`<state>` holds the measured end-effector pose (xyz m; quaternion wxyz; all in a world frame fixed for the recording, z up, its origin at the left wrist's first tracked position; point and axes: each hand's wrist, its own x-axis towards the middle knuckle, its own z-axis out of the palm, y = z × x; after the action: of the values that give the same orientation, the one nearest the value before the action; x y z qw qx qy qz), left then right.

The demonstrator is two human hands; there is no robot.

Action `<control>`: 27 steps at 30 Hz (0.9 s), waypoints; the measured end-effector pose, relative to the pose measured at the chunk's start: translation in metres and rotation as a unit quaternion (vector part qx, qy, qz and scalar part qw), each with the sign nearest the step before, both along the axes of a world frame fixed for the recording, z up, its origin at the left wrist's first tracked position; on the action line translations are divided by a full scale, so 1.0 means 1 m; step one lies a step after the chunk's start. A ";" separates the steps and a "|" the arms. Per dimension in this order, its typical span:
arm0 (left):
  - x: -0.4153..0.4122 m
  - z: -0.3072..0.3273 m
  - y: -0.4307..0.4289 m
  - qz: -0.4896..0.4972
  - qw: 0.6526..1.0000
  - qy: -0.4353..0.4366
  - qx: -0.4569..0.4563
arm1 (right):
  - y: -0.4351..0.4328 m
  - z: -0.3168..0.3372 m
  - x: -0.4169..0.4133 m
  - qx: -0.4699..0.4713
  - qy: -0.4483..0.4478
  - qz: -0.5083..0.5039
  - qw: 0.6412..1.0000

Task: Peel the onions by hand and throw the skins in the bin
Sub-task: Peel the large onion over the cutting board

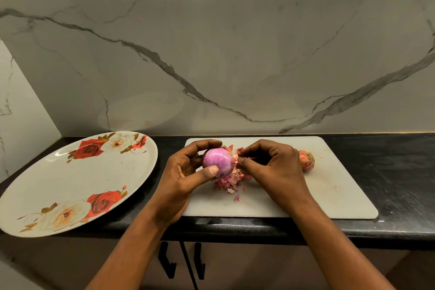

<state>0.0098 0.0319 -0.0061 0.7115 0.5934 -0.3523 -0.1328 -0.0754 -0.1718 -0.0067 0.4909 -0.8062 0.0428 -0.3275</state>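
Over the scrap-catching board [329, 195], the onion [217, 162] was gripped by the left hand [183, 174], its skin [236, 152] pinched by the right hand [270, 167].

Two hands and their forearms [131, 242] are in view — bare all the way from the fingertips to the picture's lower edge. The left hand [186, 172] shows a broad thumbnail [213, 169], cut short and square. The right hand [270, 162] shows one short nail at a fingertip. The knuckles are creased, the forearms slim and smooth.
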 end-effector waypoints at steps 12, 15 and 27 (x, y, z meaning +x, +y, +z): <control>0.001 -0.002 -0.001 -0.024 0.998 -0.051 0.031 | 0.005 0.012 -0.006 0.173 0.101 0.142 0.969; 0.000 -0.001 -0.001 -0.029 0.998 -0.054 0.026 | 0.003 0.013 -0.006 0.176 0.099 0.146 0.968; -0.002 0.000 -0.002 -0.040 0.998 -0.044 0.004 | 0.007 0.014 -0.006 0.178 0.076 0.128 0.973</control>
<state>0.0079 0.0302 -0.0061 0.6875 0.5866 -0.4057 -0.1362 -0.0815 -0.1650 0.0072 0.6592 -0.7276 0.0344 -0.1869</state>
